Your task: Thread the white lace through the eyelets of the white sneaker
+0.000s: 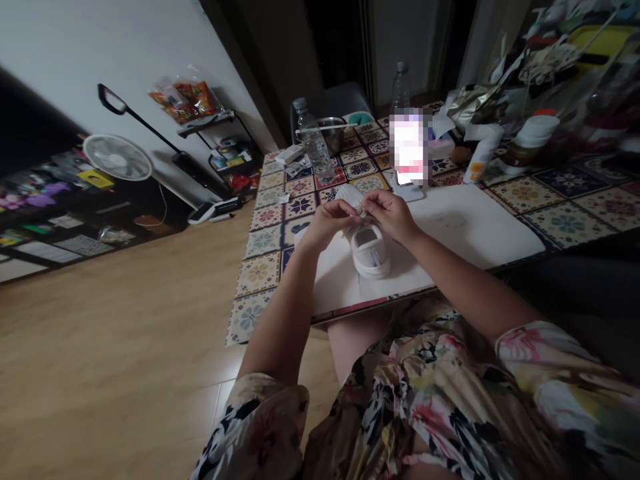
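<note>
A small white shoe (371, 257) stands on a white board, its rounded heel end toward me and its grey-lined opening facing up. My left hand (336, 220) is at the far side of the opening, thumb and fingers closed in a pinch. From the other side my right hand (391, 212) pinches at the same spot, the fingertips of both hands almost meeting. Something thin and white shows between them at the shoe's upper; whether it is a lace or the tongue is too small to tell. The shoe's front (351, 195) is partly hidden behind the fingers.
The white board (465, 227) lies over a patterned tablecloth (260, 267). Beyond the shoe, a lit phone (409, 150) stands on a holder. Clear bottles (314, 141), a metal pot (331, 133), a white spray bottle (483, 157) and a lidded jar (530, 143) stand farther back.
</note>
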`<state>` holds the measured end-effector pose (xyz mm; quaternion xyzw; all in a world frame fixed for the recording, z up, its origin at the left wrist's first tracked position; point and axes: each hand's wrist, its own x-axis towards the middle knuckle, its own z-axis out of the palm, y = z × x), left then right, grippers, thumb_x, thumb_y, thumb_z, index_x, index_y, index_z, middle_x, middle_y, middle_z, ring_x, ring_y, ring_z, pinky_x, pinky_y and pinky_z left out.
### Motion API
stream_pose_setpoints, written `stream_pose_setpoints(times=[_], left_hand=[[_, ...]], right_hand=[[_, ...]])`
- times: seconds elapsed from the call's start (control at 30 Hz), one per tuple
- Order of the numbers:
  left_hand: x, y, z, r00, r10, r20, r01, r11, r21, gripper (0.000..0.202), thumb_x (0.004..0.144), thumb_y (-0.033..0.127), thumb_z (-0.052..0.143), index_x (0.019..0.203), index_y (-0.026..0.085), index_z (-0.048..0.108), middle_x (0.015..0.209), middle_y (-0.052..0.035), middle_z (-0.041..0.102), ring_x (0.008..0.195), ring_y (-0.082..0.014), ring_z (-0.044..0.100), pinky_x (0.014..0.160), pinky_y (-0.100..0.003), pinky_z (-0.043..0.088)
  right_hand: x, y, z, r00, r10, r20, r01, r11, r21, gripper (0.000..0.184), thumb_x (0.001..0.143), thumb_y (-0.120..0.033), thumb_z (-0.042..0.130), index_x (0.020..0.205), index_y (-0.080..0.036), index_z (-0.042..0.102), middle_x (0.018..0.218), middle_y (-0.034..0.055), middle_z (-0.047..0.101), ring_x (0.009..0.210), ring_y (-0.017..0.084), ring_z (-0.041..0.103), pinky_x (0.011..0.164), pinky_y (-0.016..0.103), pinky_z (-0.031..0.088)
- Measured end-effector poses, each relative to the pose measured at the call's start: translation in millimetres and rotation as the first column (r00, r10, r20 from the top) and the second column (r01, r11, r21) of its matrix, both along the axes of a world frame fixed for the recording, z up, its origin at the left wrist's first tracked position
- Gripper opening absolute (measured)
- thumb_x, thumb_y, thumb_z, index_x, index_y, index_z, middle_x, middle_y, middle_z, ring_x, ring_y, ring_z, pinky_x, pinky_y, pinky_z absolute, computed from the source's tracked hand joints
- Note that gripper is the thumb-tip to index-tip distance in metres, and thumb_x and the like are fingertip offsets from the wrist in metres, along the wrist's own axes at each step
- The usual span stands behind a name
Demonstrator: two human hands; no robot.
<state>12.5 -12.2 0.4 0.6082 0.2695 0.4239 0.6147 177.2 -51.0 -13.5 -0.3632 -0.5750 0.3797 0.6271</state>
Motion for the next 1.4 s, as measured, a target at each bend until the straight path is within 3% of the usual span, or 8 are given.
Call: stream_pose_setpoints(times=[0.23, 0.47, 0.63, 0.87, 0.97, 1.07, 1.2, 1.4], left_hand=[[4, -3, 3.1, 0.998, 0.01, 0.058, -0.009, 1.0, -0.027, 0.038, 0.048, 0.031, 0.095, 0.062, 0.016, 0.064, 0.058, 0.0039, 0.067, 0.053, -0.0068, 0.06, 0.056, -0.019, 0.047], [2, 0, -1.0, 1.0, -0.013, 0.014, 0.013, 1.0, 0.017, 0.037, 0.047, 0.03, 0.095, 0.063, 0.015, 0.065, 0.062, 0.0009, 0.071, 0.057, -0.0091, 0.064, 0.058, -0.019, 0.049], [1, 1, 0.0, 1.0, 0.022, -0.01, -0.022, 1.0, -0.001, 0.037, 0.046, 0.029, 0.095, 0.061, 0.015, 0.065, 0.06, 0.0009, 0.069, 0.053, -0.0089, 0.061, 0.053, -0.019, 0.046], [-1, 3, 0.8, 0.999, 0.043, 0.009, -0.042, 0.998, -0.047, 0.033, 0.048, 0.025, 0.094, 0.067, 0.014, 0.068, 0.059, 0.0045, 0.065, 0.054, -0.0056, 0.059, 0.056, -0.018, 0.046], [-3, 5, -0.5, 0.999, 0.031, -0.008, -0.032, 0.999, -0.039, 0.034, 0.049, 0.028, 0.094, 0.071, 0.014, 0.073, 0.064, 0.0009, 0.07, 0.057, -0.0084, 0.061, 0.059, -0.021, 0.048], [-4, 7, -1.9, 0.999, 0.041, -0.021, -0.041, 0.999, 0.009, 0.034, 0.049, 0.032, 0.095, 0.071, 0.014, 0.075, 0.066, -0.0015, 0.072, 0.058, -0.0093, 0.062, 0.06, -0.022, 0.048], [-4, 8, -3.2, 0.999, 0.05, -0.02, -0.05, 0.998, 0.028, 0.034, 0.048, 0.033, 0.095, 0.067, 0.014, 0.075, 0.064, -0.0008, 0.071, 0.057, -0.0083, 0.061, 0.059, -0.021, 0.047], [-1, 8, -4.0, 0.999, 0.045, -0.022, -0.045, 0.999, 0.017, 0.032, 0.049, 0.031, 0.095, 0.066, 0.014, 0.074, 0.061, 0.0, 0.07, 0.057, -0.0077, 0.06, 0.06, -0.02, 0.046]], right_hand=[[1, -2, 3.9, 0.995, 0.097, -0.001, -0.097, 0.994, -0.042, 0.042, 0.067, -0.057, 0.08, 0.076, -0.02, 0.062, 0.07, -0.0017, 0.063, 0.063, 0.013, 0.06, 0.063, 0.027, 0.052], [0, 0, -0.3, 0.998, 0.054, -0.028, -0.055, 0.997, -0.047, 0.03, 0.077, -0.048, 0.073, 0.078, -0.02, 0.06, 0.068, -0.0039, 0.059, 0.055, 0.009, 0.055, 0.054, 0.024, 0.049], [-1, 3, -1.9, 0.998, 0.046, -0.047, -0.048, 0.997, -0.052, 0.034, 0.073, -0.047, 0.077, 0.082, -0.023, 0.055, 0.072, -0.0041, 0.057, 0.059, 0.01, 0.055, 0.054, 0.024, 0.049], [6, 1, 1.5, 0.942, -0.093, 0.321, 0.035, 0.983, 0.183, 0.016, 0.074, -0.033, 0.073, 0.082, -0.02, 0.068, 0.082, 0.0037, 0.064, 0.076, 0.017, 0.056, 0.072, 0.032, 0.048], [9, 3, 0.9, 0.921, -0.141, 0.363, 0.064, 0.974, 0.217, 0.009, 0.077, -0.029, 0.071, 0.075, -0.02, 0.068, 0.081, 0.0039, 0.064, 0.078, 0.019, 0.056, 0.077, 0.034, 0.047], [10, 5, 0.0, 0.933, -0.114, 0.342, 0.062, 0.985, 0.158, 0.011, 0.077, -0.03, 0.072, 0.073, -0.02, 0.069, 0.079, 0.0033, 0.064, 0.082, 0.019, 0.058, 0.081, 0.035, 0.045], [9, 4, -0.3, 0.975, 0.096, 0.199, -0.082, 0.994, -0.076, 0.025, 0.076, -0.042, 0.074, 0.079, -0.018, 0.07, 0.078, 0.0015, 0.067, 0.078, 0.017, 0.059, 0.077, 0.032, 0.046], [9, 1, 2.6, 0.936, 0.337, -0.104, -0.353, 0.884, -0.305, 0.033, 0.069, -0.044, 0.082, 0.08, -0.016, 0.069, 0.074, 0.0012, 0.07, 0.071, 0.014, 0.062, 0.071, 0.028, 0.049]])
